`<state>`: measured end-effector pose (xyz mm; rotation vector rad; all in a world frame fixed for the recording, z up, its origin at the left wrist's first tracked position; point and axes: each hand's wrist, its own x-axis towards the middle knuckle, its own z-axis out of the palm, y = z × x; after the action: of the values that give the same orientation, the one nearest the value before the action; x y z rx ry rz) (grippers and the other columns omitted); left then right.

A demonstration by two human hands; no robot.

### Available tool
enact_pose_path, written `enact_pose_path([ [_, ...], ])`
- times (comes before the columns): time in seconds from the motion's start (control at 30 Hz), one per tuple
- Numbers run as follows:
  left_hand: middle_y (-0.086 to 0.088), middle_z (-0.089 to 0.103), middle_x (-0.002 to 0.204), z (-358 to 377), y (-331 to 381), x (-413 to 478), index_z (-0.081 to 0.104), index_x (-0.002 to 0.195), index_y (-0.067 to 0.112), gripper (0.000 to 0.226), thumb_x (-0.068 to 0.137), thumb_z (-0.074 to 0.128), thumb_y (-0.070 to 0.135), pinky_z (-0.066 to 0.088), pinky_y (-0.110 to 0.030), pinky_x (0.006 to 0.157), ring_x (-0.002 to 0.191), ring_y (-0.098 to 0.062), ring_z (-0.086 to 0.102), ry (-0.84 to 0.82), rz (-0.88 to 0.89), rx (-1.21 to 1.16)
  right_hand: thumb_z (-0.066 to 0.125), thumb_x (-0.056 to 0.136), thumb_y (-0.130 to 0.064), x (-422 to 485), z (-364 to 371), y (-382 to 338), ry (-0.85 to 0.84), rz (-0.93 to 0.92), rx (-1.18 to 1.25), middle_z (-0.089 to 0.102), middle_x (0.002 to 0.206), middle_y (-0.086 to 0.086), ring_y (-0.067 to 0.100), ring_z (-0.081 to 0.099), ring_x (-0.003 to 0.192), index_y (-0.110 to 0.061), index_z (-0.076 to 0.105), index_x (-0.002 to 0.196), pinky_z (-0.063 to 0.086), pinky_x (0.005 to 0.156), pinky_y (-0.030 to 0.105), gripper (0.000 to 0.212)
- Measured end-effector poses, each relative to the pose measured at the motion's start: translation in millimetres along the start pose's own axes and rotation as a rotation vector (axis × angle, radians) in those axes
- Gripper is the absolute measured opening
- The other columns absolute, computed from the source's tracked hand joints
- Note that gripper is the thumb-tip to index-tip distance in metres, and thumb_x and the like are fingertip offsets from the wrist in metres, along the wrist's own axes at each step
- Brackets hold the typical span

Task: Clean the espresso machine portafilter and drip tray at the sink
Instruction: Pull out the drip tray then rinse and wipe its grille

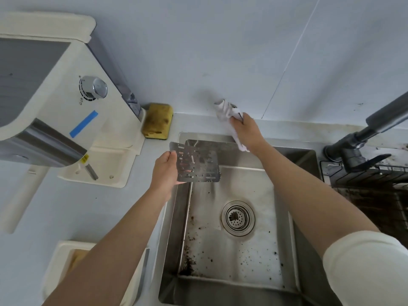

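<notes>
Pinching the drip tray grate (199, 161) by its left edge with the left hand (164, 172), thumb on top, fingers curled beneath. Held up and slightly tilted over the back-left corner of the sink (242, 184), left edge jutting past the rim above the counter (123, 208). Slotted metal, spotted and smeared.

Over at the back, clamped in the right hand (245, 131): a white cloth (227, 111), fingers wrapped round it, bunched end up against the wall, loose tail dangling to the sink's rear rim. Well apart from the grate, with open air between the two.

Below, plenty of room in the basin. Drain strainer (238, 218) in the middle, dark coffee grounds (187, 263) scattered across the floor, thickest along the left wall and in the front-left corner.

Tight on the left: espresso machine (50, 102) close to the sink, its cream base (106, 160) nearly reaching the rim, yellow sponge (157, 120) propped at the wall just beside it.

Tight on the right too: dark faucet (364, 138) rising from the counter, black wire rack (364, 180) just past the right rim.

Front left, a cream tray (64, 257), partly hidden under the left forearm.
</notes>
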<state>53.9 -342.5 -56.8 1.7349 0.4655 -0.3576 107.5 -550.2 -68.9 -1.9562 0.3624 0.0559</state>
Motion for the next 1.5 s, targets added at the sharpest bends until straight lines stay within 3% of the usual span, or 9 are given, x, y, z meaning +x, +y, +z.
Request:
enact_pose_path([
  [0.1, -0.005, 0.066, 0.091, 3, 5, -1, 0.056, 0.096, 0.016, 0.030, 0.101, 0.028, 0.026, 0.055, -0.031, 0.063, 0.078, -0.018, 0.067, -0.011, -0.022, -0.019, 0.037, 0.098, -0.025, -31, -1, -16, -0.003, 0.059, 0.226, 0.048, 0.049, -0.007, 0.001, 0.046, 0.040, -0.019, 0.050, 0.074, 0.036, 0.041, 0.015, 0.028],
  [0.17, -0.005, 0.064, 0.098, 4, 8, -3, 0.054, 0.103, 0.015, 0.030, 0.101, 0.027, 0.028, 0.053, -0.031, 0.066, 0.084, -0.018, 0.063, -0.005, -0.018, -0.045, 0.037, 0.097, -0.029, -46, 2, -24, -0.023, 0.084, 0.280, 0.065, 0.074, 0.007, 0.012, 0.063, 0.065, -0.011, 0.057, 0.091, 0.051, 0.060, 0.026, 0.028],
  [0.37, -0.010, 0.060, 0.107, 14, 23, -19, 0.048, 0.103, 0.017, 0.026, 0.101, 0.025, 0.030, 0.054, -0.042, 0.080, 0.097, -0.026, 0.062, -0.032, 0.051, -0.091, 0.040, 0.096, -0.028, -89, 17, -43, -0.023, 0.028, 0.306, 0.056, 0.082, 0.011, 0.018, 0.053, 0.076, -0.010, 0.051, 0.088, 0.044, 0.065, 0.027, 0.022],
  [0.53, -0.004, 0.061, 0.092, 23, 23, -30, 0.047, 0.084, 0.026, 0.028, 0.101, 0.026, 0.029, 0.053, -0.031, 0.065, 0.084, -0.017, 0.062, -0.096, 0.135, -0.118, 0.045, 0.094, -0.029, -114, 41, -54, 0.011, -0.001, 0.230, 0.054, 0.073, 0.004, 0.016, 0.051, 0.067, -0.009, 0.050, 0.084, 0.045, 0.063, 0.031, 0.023],
  [0.67, -0.005, 0.060, 0.082, 28, 18, -35, 0.050, 0.082, 0.017, 0.024, 0.098, 0.035, 0.027, 0.052, -0.031, 0.072, 0.080, -0.018, 0.062, -0.122, 0.144, -0.094, 0.048, 0.090, -0.036, -121, 51, -64, -0.021, 0.089, 0.418, 0.061, 0.096, 0.010, 0.022, 0.061, 0.088, -0.016, 0.048, 0.090, 0.051, 0.083, 0.035, 0.020],
  [0.93, 0.005, 0.062, 0.084, 37, 22, -45, 0.056, 0.084, 0.027, 0.025, 0.097, 0.036, 0.036, 0.046, -0.017, 0.063, 0.074, -0.001, 0.064, -0.243, 0.150, -0.193, 0.025, 0.097, -0.044, -127, 58, -64, 0.069, -0.053, 0.376, 0.039, 0.140, -0.006, 0.014, 0.030, 0.135, -0.024, 0.033, 0.139, 0.019, 0.113, 0.037, 0.048],
  [1.17, 0.003, 0.064, 0.104, 41, 28, -51, 0.064, 0.091, 0.035, 0.031, 0.073, 0.048, 0.055, 0.044, -0.028, 0.086, 0.099, -0.012, 0.058, -0.335, 0.115, -0.333, 0.037, 0.097, -0.030, -123, 62, -63, 0.125, -0.202, 0.237, 0.048, 0.134, 0.010, 0.034, 0.034, 0.132, -0.011, 0.044, 0.132, 0.026, 0.109, 0.053, 0.040],
  [1.3, -0.007, 0.060, 0.115, 41, 28, -54, 0.061, 0.098, 0.027, 0.026, 0.091, 0.041, 0.041, 0.040, -0.033, 0.100, 0.114, -0.021, 0.054, -0.324, 0.090, -0.413, 0.042, 0.095, -0.030, -122, 66, -60, 0.192, -0.218, 0.188, 0.052, 0.131, 0.007, 0.029, 0.040, 0.129, -0.015, 0.044, 0.133, 0.030, 0.107, 0.050, 0.041],
  [1.5, -0.002, 0.063, 0.104, 37, 24, -58, 0.060, 0.094, 0.026, 0.023, 0.098, 0.037, 0.029, 0.046, -0.031, 0.090, 0.105, -0.019, 0.058, -0.253, 0.069, -0.424, 0.046, 0.094, -0.027, -118, 68, -52, 0.220, -0.234, 0.085, 0.054, 0.130, 0.006, 0.030, 0.041, 0.127, -0.015, 0.045, 0.132, 0.032, 0.104, 0.050, 0.040],
])
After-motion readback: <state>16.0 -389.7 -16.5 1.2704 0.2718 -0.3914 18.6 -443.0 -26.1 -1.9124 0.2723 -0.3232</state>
